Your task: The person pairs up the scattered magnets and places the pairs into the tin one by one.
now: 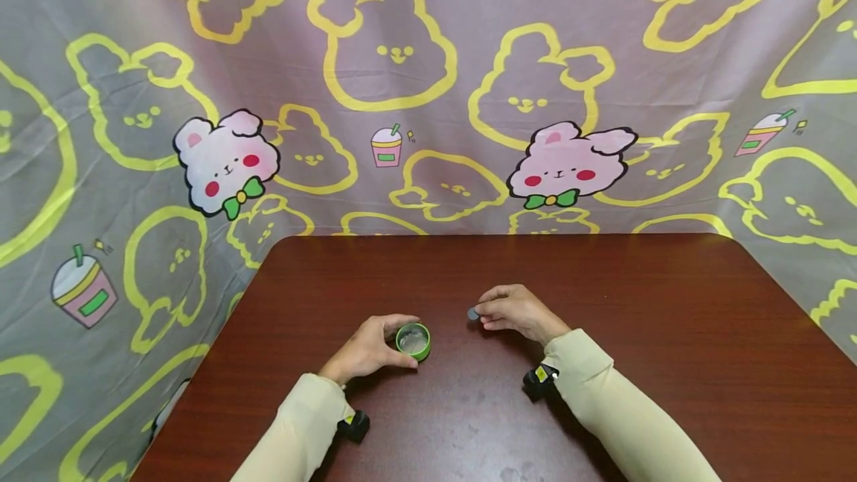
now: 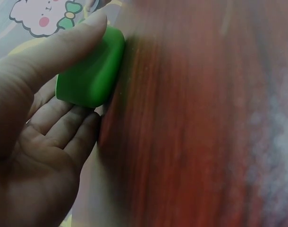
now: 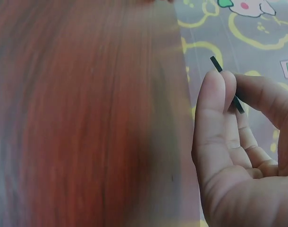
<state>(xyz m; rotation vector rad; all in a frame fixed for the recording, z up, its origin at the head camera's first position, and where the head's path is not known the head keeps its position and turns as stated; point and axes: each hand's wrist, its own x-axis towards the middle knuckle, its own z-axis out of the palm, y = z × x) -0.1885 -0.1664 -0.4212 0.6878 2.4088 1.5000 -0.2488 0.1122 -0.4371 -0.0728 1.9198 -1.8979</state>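
Note:
A small round green container (image 1: 413, 342) with an open top stands on the table, greyish inside; what lies in it is too unclear to tell. My left hand (image 1: 370, 346) holds it from the left, thumb on the near side and fingers round the far side. In the left wrist view the smooth green container (image 2: 91, 71) shows between thumb and fingers. To the right of it and apart from it, my right hand (image 1: 521, 312) pinches a thin grey disc (image 1: 473, 314), like a coin. Seen edge-on in the right wrist view, the disc (image 3: 239, 105) looks dark between thumb and fingertip.
The dark red-brown wooden table (image 1: 636, 303) has a glossy surface and rounded far corners. Behind and beside it hangs a grey-pink cloth (image 1: 442, 36) printed with cartoon animals and drink cups. Each wrist wears a small black camera, such as the right one (image 1: 538, 384).

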